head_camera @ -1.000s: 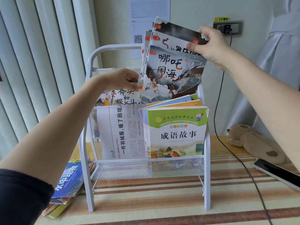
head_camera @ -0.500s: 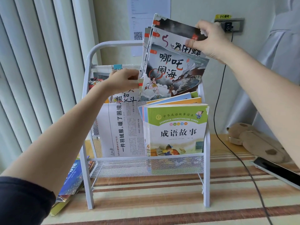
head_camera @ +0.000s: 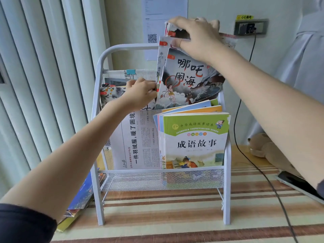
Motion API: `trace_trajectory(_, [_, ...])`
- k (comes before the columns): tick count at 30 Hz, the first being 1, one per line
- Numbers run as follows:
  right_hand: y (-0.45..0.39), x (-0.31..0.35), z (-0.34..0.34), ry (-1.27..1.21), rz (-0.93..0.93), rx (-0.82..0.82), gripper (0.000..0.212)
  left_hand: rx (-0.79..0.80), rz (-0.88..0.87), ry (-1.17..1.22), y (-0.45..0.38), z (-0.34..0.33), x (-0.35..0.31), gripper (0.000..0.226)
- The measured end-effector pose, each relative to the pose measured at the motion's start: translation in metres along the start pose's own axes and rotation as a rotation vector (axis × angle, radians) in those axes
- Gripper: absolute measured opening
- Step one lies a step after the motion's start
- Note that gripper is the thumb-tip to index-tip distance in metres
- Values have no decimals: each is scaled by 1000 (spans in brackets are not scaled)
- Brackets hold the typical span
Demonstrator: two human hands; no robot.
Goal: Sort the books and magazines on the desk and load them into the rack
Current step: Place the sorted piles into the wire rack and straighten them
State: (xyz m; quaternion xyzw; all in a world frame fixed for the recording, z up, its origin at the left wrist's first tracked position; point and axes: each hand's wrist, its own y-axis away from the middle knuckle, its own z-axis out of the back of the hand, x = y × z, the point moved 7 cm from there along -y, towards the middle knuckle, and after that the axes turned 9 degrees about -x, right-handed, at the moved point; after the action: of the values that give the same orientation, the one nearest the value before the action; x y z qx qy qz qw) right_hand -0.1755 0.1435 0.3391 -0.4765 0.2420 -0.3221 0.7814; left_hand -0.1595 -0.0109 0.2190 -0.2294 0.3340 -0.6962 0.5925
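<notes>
Both arms reach forward; right hand (head_camera: 198,38) raised high, fingers (head_camera: 177,21) spread and curled, left hand (head_camera: 140,93) lower, fingers pinched

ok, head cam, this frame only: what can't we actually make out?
- Picture books: how many, and whether seated in the rack; right hand covers the tops, front books hide the bottoms.
- Left hand: fingertips hidden at the book edges.
- Desk pile: titles hidden by the left arm and rack leg.
- Wall notice: print too small.

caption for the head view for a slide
Both hands, left hand and right hand, ease ink-art picture books into the white rack's upper tier.
</notes>
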Motion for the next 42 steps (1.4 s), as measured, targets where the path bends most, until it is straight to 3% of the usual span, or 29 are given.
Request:
trace_trajectory(4, [0,1,-12,-160,-70,132,40,86,-15,111,3,1,4,27])
trace_trajectory(7, [12,6,-34,-292,-60,357,35,-19,111,469,3,7,12,12])
trace_trajectory(9, [19,4,-45,-342,-78,412,35,-107,139,475,4,8,14,13])
trace_trajectory(13, [35,-5,-55,-360,-197,466,62,-152,189,479,6,5,16,24])
trace_trajectory(15, [46,-2,-66,-240,-133,517,65,-136,221,534,7,4,15,31])
trace_trajectory(18, [53,5,-68,-114,-31,481,63,-99,254,656,11,6,11,51])
trace_trajectory(21, [53,2,-63,-15,18,477,58,-61,252,714,8,0,16,52])
trace_trajectory(24, [57,9,-53,-89,27,321,49,-132,232,711,9,-1,14,56])
trace_trajectory(28, [66,13,-37,-327,-45,-31,39,-585,54,385,34,29,-3,21])
trace_trajectory(30, [63,8,-37,-488,-139,-27,27,-672,35,294,45,33,-6,18])
trace_trajectory(32, [61,15,-45,-601,-146,71,24,-585,151,398,48,20,1,19])
trace_trajectory(34, [61,28,-53,-552,-66,148,20,-468,278,600,51,7,1,23])
trace_trajectory(36, [64,34,-64,-472,-35,206,26,-433,312,619,53,2,-3,31])
trace_trajectory(38, [66,32,-69,-421,-68,221,38,-414,305,413,53,3,-6,35])
trace_trajectory(42, [71,34,-60,-325,-46,155,35,-240,191,-122,51,0,-23,20])
